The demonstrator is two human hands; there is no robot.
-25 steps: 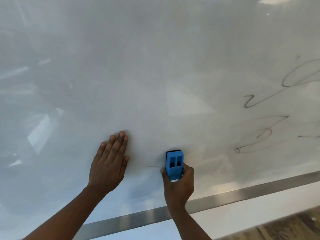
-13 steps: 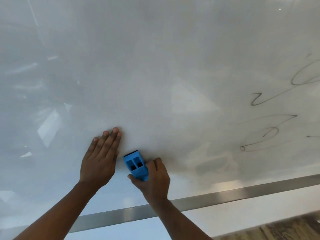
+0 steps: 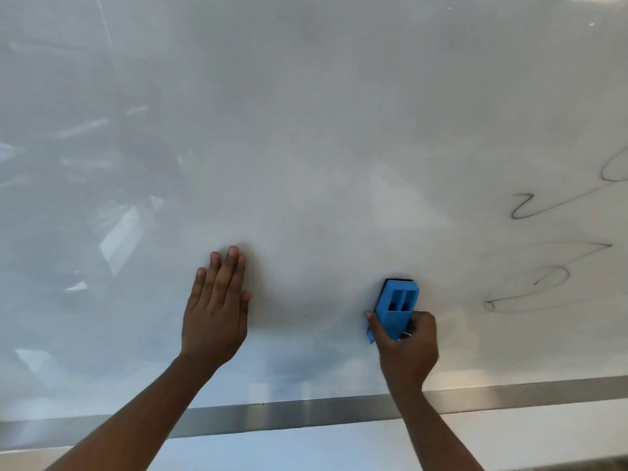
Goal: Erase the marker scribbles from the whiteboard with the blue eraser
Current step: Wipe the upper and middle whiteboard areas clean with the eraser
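Observation:
The whiteboard (image 3: 306, 130) fills most of the view. My right hand (image 3: 406, 348) grips the blue eraser (image 3: 396, 305), whose black pad lies against the board near its lower edge. Black marker scribbles (image 3: 540, 280) remain on the right side of the board, just right of the eraser, with more loops (image 3: 557, 203) above them. My left hand (image 3: 215, 307) rests flat on the board with straight fingers, some way left of the eraser.
A metal strip (image 3: 306, 414) runs along the board's bottom edge. Below it is a pale wall (image 3: 289, 450). The left and middle of the board carry only reflections.
The eraser swept left to beside my left hand, then back right towards the scribbles. My left hand stayed flat on the board.

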